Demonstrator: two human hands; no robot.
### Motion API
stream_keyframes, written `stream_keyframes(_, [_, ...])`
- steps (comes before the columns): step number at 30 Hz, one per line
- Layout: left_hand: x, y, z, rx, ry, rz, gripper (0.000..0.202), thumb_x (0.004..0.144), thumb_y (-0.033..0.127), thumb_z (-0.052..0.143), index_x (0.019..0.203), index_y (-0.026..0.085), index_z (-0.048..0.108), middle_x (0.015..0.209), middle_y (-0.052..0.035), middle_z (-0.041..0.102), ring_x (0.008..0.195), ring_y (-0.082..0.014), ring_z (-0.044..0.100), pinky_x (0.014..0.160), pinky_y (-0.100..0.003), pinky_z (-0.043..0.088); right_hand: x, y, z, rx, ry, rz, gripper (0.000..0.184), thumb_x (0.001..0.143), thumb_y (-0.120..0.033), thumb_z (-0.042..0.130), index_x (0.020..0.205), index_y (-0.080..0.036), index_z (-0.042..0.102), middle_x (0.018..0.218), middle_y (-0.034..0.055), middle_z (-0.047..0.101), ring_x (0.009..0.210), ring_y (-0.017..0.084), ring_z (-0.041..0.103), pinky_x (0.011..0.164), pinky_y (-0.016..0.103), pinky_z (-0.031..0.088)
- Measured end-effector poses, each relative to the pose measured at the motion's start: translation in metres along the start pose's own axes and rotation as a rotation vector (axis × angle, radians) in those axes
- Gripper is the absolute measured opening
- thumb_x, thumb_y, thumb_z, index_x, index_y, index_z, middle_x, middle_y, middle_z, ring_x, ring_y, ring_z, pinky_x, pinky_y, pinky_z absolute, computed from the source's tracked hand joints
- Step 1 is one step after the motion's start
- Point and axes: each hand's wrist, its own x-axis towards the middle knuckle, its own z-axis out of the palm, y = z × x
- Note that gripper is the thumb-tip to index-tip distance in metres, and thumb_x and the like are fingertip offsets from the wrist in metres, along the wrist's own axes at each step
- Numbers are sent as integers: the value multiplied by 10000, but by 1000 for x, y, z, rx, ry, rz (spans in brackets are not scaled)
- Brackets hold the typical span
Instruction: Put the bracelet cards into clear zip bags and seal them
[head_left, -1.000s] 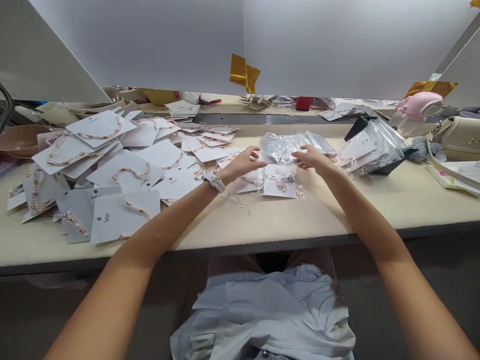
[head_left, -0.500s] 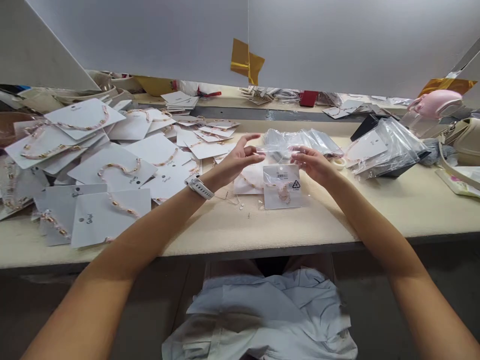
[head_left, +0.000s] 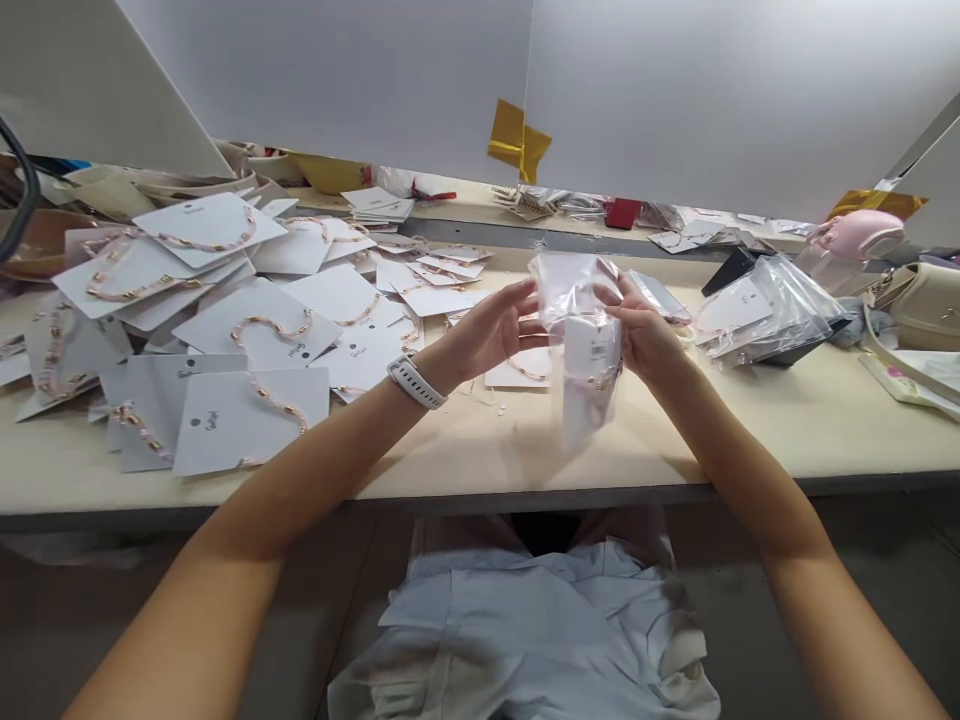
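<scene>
White partition panels (head_left: 337,80) stand behind the pale beige table (head_left: 465,450). Above its near middle both hands hold up a clear plastic bag (head_left: 577,300) with a white card and pinkish chain bracelet (head_left: 596,375) inside. The left hand (head_left: 491,335) pinches the bag's upper edge from one side, its fingers (head_left: 525,305) closed on the film. The right hand (head_left: 649,335) grips the other side, fingers (head_left: 626,300) curled round the top corner. The bag lies straight between the two sets of fingers and hangs below them. Its long axis runs down towards the person, clear of the table. Neither hand is nearer: they grip at about the same height, close together. The bag's lower half is blurred, so how far the card sits inside is hard to tell; it seems mostly in. Beyond the left fingers spreads a heap of white bracelet cards (head_left: 247,330), and a loose white card (head_left: 517,370) lies just beneath them. Beyond the right fingers sits a stack of clear bags (head_left: 757,300).
</scene>
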Motion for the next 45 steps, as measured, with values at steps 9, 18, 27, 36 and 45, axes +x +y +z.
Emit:
stream_keyframes(9, [11, -13, -32, 7, 592, -87, 198, 753, 76, 650, 921, 162, 591, 1155, -79, 661, 965, -135, 623, 928, -270, 535, -6, 2, 25, -435, 275, 381, 802, 801, -96, 511, 1521, -240, 189, 1440, 140, 473, 1113, 228, 608, 929, 392, 550])
stream_keyframes(18, [8, -2, -31, 174, 510, -78, 558, 754, -11, 560, 1272, 194, 571, 1085, -28, 689, 641, -51, 604, 764, -229, 545, 49, -15, 37, -1395, -17, -491, 227, 921, -291, 584, 1132, -249, 655, 1325, 71, 558, 1328, 296, 409, 1163, 484, 297])
stream_keyframes(27, [7, -10, -28, 462, 399, 43, 445, 843, 144, 603, 1287, 156, 611, 946, -51, 722, 662, -93, 646, 691, -249, 543, 56, 0, 42, -1410, 33, -532, 121, 932, -295, 580, 967, -241, 682, 1070, 48, 657, 1079, 261, 566, 1019, 471, 417])
stream_keyframes(36, [2, -16, -20, 602, 268, 56, 521, 818, 132, 591, 1338, 161, 571, 801, -34, 709, 750, -154, 684, 711, -284, 555, 41, -4, 22, -1060, -88, -422, 124, 938, -309, 574, 921, -228, 666, 959, 18, 677, 948, 163, 623, 936, 339, 484])
stream_keyframes(45, [2, -16, -19, 623, 243, 82, 497, 825, 124, 570, 1321, 98, 572, 779, -48, 695, 754, -168, 692, 683, -279, 580, 39, 0, 19, -1433, -56, -533, 253, 964, -341, 436, 904, -259, 668, 946, 41, 636, 1107, 256, 555, 1109, 504, 334])
